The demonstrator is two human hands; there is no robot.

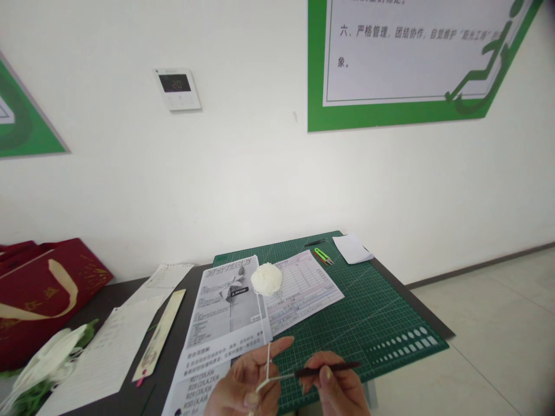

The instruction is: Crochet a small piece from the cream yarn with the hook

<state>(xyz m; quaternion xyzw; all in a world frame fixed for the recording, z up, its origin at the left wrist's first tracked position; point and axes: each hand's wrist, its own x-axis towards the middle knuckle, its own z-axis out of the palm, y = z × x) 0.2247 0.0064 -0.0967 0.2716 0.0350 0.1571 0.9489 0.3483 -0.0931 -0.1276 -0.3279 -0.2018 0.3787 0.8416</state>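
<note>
At the bottom centre, my left hand (236, 386) pinches white yarn (268, 361) between thumb and fingers, with its index finger stretched out and the strand running over it. That strand leads up to a white yarn ball (266, 279) resting on the printed papers. My right hand (336, 386) grips a crochet hook (347, 366) by its dark handle. The hook's thin metal shaft points left and meets the yarn at my left fingers. The lower part of what my left hand pinches is cut off by the frame's edge.
A green cutting mat (347, 312) bears a pattern sheet (225, 312), a printed form (303, 289), green thread snips (323, 256) and folded white paper (353, 249). Further left are handwritten sheets (108, 346), a bookmark-like strip (160, 335), white-and-green crocheted pieces (52, 358) and a red bag (52, 283).
</note>
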